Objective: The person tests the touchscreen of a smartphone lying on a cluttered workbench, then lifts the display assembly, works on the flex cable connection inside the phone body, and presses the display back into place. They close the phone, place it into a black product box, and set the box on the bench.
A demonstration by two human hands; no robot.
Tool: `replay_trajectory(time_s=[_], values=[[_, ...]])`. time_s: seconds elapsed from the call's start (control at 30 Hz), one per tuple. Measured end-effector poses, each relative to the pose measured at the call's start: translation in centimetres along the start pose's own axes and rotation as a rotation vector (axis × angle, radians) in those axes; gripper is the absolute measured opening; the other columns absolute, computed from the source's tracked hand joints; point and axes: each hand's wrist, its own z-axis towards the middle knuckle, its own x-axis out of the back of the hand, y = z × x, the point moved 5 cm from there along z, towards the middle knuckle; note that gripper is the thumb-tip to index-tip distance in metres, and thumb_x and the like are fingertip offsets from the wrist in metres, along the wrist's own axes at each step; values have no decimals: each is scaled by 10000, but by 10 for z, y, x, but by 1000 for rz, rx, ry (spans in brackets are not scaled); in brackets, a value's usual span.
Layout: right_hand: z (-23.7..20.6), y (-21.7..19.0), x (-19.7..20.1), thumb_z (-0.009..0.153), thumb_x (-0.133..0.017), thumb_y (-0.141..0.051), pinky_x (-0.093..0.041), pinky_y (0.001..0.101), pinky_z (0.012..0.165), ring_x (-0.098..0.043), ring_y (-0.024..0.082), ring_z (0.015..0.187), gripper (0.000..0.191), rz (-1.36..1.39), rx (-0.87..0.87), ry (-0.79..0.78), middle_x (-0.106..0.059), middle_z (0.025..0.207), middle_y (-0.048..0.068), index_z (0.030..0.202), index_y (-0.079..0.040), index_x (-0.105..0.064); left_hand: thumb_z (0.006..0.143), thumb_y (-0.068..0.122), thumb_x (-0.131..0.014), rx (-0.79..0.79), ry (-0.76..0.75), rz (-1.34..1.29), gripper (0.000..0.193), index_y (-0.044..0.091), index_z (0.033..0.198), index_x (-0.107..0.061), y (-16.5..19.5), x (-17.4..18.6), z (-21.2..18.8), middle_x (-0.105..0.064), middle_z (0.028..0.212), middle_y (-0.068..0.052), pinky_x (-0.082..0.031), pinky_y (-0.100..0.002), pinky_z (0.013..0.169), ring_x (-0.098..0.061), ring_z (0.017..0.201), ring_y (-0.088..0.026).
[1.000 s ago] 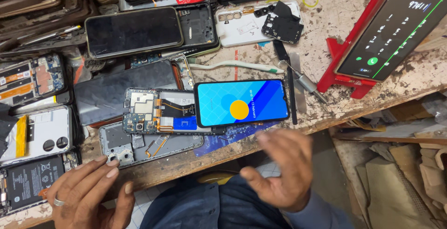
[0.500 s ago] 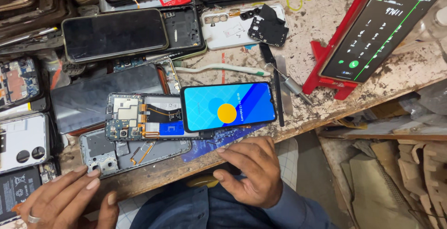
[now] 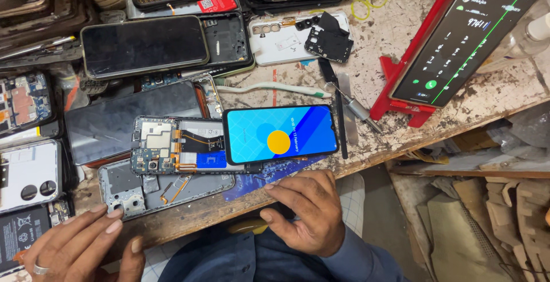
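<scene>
A lit phone screen [image 3: 279, 134], blue with an orange disc, lies in the middle of the worn workbench [image 3: 401, 138], joined to an opened phone body [image 3: 180, 144] with its circuit board bare. My right hand [image 3: 306, 210] rests at the bench's front edge just below the screen, fingers curled and touching the wood, holding nothing. My left hand [image 3: 86, 247], with a ring, lies flat at the lower left, its fingertips by a grey phone frame [image 3: 154, 187]. Neither hand grips anything.
Several phones and spare parts crowd the bench's left and back: a dark phone [image 3: 143, 44], a white back cover [image 3: 28, 173], a black panel [image 3: 126, 121]. A red stand [image 3: 401, 96] props a lit phone [image 3: 470, 30] at right. A toothbrush [image 3: 269, 90] and tweezers [image 3: 338, 116] lie nearby.
The view has shifted; both hands have stayed near the bench's front edge. My right hand has settled closer under the lit screen, and the left hand's fingers now reach the grey frame.
</scene>
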Motion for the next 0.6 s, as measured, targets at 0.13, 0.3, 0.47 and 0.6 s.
replay_trajectory(time_s=[0.13, 0.3, 0.47, 0.6], values=[[1, -2, 1, 862, -839, -290, -499, 378, 870, -648, 249, 962, 339, 7, -2, 1, -698, 1048, 57, 1097, -67, -737, 730, 256, -835, 18, -56, 35, 388, 110, 1038, -649, -1, 0, 2, -754, 1032, -78, -559, -405, 967, -720, 1070, -277], [2, -3, 2, 865, -837, -298, -500, 375, 877, -651, 243, 967, 338, 17, -8, -1, -704, 1052, 50, 1096, -72, -740, 725, 247, -838, 36, -46, 17, 411, 106, 1061, -648, 6, 3, 7, -753, 1039, -76, -550, -412, 971, -717, 1076, -279], [5, -16, 10, 865, -839, -279, -503, 370, 882, -653, 244, 973, 333, 19, 12, 2, -706, 1057, 55, 1098, -66, -734, 783, 170, -835, 65, 52, -34, 368, 101, 1090, -644, 23, 18, 9, -752, 1042, -58, -490, -398, 1009, -703, 1100, -267], [19, -16, 21, 842, -858, -198, -512, 388, 911, -655, 252, 986, 318, -81, 11, 28, -708, 1050, 61, 1095, -58, -727, 783, 164, -850, 111, 72, -60, 363, 103, 1082, -652, 31, 21, 12, -741, 1080, -37, -463, -407, 1055, -699, 1119, -259]])
